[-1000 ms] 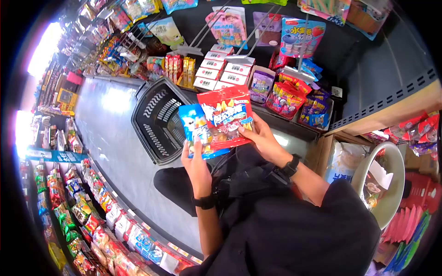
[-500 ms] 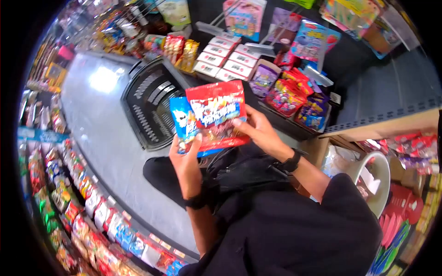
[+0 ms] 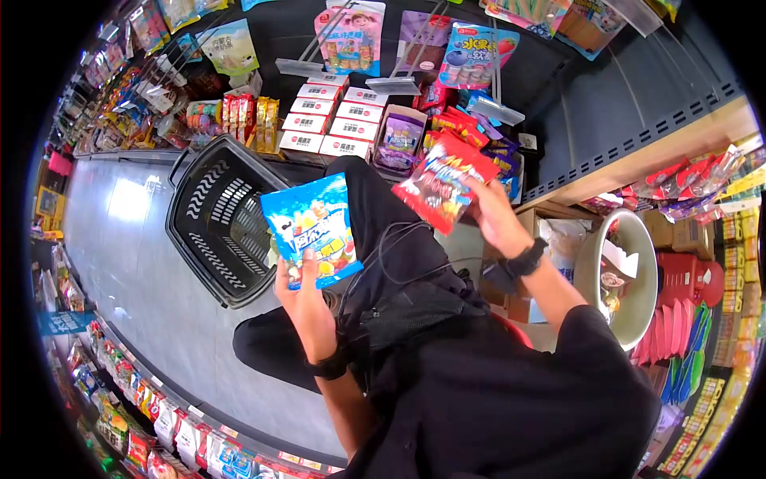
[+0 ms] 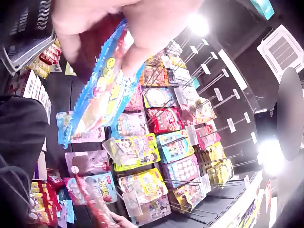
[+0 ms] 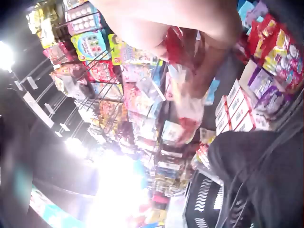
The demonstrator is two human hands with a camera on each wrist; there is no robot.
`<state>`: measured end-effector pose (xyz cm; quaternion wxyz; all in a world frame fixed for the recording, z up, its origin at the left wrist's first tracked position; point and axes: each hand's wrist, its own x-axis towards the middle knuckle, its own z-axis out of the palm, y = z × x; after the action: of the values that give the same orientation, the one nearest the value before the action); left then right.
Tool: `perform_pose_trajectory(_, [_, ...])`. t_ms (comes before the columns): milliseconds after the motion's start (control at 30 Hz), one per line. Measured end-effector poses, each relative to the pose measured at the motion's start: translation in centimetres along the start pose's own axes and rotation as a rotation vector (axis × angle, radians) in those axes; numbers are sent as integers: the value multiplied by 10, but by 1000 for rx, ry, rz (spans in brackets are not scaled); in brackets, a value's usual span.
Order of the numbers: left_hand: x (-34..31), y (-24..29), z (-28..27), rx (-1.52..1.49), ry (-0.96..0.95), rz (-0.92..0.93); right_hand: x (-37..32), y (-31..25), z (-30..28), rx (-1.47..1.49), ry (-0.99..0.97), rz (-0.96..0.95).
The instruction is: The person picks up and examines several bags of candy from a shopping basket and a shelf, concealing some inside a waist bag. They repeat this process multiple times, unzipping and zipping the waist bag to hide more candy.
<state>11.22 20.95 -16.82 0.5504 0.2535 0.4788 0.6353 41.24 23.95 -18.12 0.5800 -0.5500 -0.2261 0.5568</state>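
In the head view the left hand (image 3: pixel 309 310) pinches the lower edge of a blue candy bag (image 3: pixel 313 231), thumb on its front. The right hand (image 3: pixel 501 219) grips a red candy bag (image 3: pixel 444 182) by its right side, over the person's knee. A gap separates the two bags. Seen from the left wrist, the fingers (image 4: pixel 137 28) hold the blue bag (image 4: pixel 107 85) from above. In the right wrist view the right hand (image 5: pixel 180 23) holds the red bag (image 5: pixel 187 126), which is blurred there.
A black basket (image 3: pixel 226 289) stands on the floor (image 3: pixel 120 239) left of the person's knee. White boxes (image 3: pixel 351 128) and candy boxes line the low shelf ahead. A pale bin (image 3: pixel 652 271) is at the right, and a snack shelf (image 3: pixel 191 439) runs along the lower left.
The two bags, overlapped before, are now apart: the red one has moved right with the right hand, the blue one stays in the left. The head view has shifted.
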Motion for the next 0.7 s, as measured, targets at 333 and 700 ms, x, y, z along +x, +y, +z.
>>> perform_pose_trajectory(333, [20,-10,21,130,92,-69,312,86,-76,-4,215,-178])
perform_pose_trajectory(700, [40,-21,59,330,176,-192,465,104,-57,-895,813,-753])
